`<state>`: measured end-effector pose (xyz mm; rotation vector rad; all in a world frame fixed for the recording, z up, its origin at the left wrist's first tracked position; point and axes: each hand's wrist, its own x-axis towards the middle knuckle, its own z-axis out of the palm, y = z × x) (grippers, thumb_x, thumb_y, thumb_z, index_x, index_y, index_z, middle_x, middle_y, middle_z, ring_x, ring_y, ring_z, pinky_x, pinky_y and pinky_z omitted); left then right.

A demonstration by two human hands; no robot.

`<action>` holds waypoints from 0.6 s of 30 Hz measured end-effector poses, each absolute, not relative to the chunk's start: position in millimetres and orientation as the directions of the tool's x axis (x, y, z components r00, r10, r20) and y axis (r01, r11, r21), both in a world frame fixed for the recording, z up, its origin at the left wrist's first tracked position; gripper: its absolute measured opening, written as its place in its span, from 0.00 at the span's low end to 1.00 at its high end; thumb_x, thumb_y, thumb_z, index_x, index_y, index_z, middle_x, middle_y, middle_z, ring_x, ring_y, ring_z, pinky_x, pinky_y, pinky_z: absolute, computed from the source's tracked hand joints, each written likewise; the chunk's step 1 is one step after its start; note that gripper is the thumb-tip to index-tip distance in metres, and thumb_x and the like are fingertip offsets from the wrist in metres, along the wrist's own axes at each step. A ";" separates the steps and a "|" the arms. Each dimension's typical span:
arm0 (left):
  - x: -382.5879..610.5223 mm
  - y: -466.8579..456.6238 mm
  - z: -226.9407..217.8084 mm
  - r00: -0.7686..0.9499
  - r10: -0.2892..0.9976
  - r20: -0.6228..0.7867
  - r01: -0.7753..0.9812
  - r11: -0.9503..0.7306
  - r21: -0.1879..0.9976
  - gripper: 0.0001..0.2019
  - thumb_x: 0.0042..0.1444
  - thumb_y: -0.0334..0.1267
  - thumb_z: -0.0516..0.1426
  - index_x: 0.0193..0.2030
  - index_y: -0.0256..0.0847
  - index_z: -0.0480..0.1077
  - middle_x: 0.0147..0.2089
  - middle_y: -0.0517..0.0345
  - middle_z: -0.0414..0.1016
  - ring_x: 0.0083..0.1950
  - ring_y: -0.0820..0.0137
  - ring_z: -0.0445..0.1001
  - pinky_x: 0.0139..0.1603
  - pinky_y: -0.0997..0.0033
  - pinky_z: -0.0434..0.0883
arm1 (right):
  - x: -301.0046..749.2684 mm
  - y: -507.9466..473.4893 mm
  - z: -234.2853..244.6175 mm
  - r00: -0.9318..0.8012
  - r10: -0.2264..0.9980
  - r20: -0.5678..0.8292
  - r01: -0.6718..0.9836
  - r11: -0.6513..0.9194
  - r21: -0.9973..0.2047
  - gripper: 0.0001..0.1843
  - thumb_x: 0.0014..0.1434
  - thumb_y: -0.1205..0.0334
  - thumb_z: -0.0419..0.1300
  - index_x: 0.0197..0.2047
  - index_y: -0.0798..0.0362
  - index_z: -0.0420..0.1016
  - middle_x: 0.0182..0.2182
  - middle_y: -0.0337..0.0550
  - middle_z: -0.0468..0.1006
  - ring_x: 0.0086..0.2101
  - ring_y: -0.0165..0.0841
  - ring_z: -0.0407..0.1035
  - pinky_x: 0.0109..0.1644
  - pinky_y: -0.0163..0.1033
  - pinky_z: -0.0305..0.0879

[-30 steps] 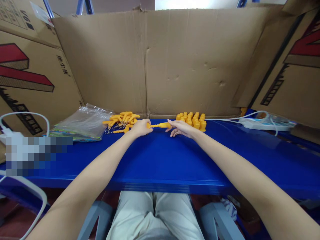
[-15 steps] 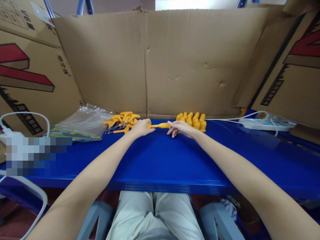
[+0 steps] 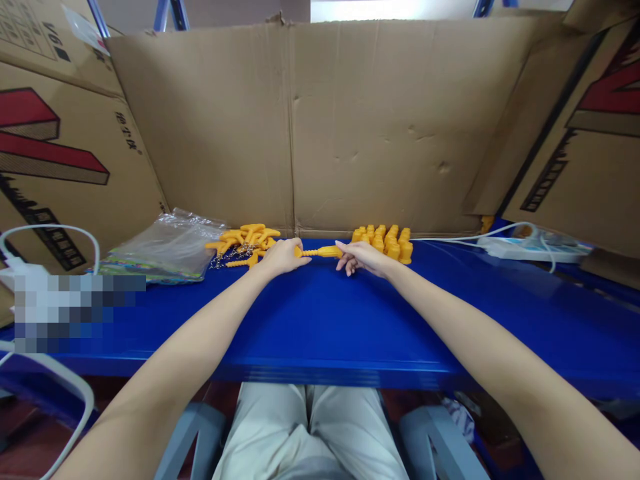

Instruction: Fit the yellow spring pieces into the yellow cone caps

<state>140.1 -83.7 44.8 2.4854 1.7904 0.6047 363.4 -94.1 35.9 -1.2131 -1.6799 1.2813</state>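
Note:
My left hand [image 3: 285,257] is closed around the handle end of a yellow threaded T-handle piece [image 3: 310,253], its ridged shaft pointing right. The handle is mostly hidden by the fingers. On the shaft's right end sits a yellow sleeve [image 3: 329,251], in line with it; how far the shaft goes inside cannot be seen. Thumb and index finger of my right hand [image 3: 365,257] pinch the sleeve's far end, the other fingers curled loosely below. Beside my left hand lies a pile of yellow T-handle pieces [image 3: 250,235] with small metal chains. Behind my right hand several yellow sleeves [image 3: 393,241] stand upright in rows.
Clear plastic bags [image 3: 165,247] lie stacked at the left on the blue table [image 3: 320,320]. A cardboard wall [image 3: 390,127] closes off the back. At the right is a white power strip [image 3: 535,248] with cables; a white cable [image 3: 83,387] hangs at the left.
The fingers of my right hand have shifted slightly at the sleeve's end. My left hand and the yellow piece are almost unmoved.

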 end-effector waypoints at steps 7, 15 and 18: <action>140.5 -84.9 46.3 0.265 0.915 0.305 0.925 -0.331 0.188 0.16 0.49 0.51 0.59 0.39 0.43 0.70 0.29 0.57 0.76 0.35 0.64 0.73 0.34 0.70 0.62 | 362.2 -93.8 35.7 -0.298 0.954 -0.040 0.256 0.039 -0.966 0.21 0.63 0.44 0.54 0.33 0.55 0.70 0.24 0.46 0.78 0.16 0.25 0.66 0.18 0.30 0.58; 142.0 -87.2 46.8 0.266 0.914 0.307 0.927 -0.330 0.180 0.15 0.50 0.50 0.59 0.40 0.43 0.70 0.29 0.57 0.76 0.35 0.64 0.74 0.33 0.70 0.61 | 361.8 -88.7 32.7 -0.282 0.957 -0.074 0.258 0.001 -0.966 0.25 0.61 0.39 0.52 0.34 0.54 0.74 0.23 0.46 0.77 0.17 0.27 0.65 0.20 0.33 0.62; 142.4 -88.3 47.2 0.272 0.914 0.302 0.922 -0.337 0.190 0.14 0.50 0.49 0.59 0.40 0.43 0.69 0.30 0.57 0.76 0.35 0.64 0.74 0.33 0.71 0.62 | 361.9 -85.8 30.4 -0.267 0.958 -0.101 0.267 -0.027 -0.963 0.26 0.61 0.38 0.52 0.32 0.53 0.73 0.23 0.48 0.77 0.17 0.27 0.64 0.21 0.34 0.63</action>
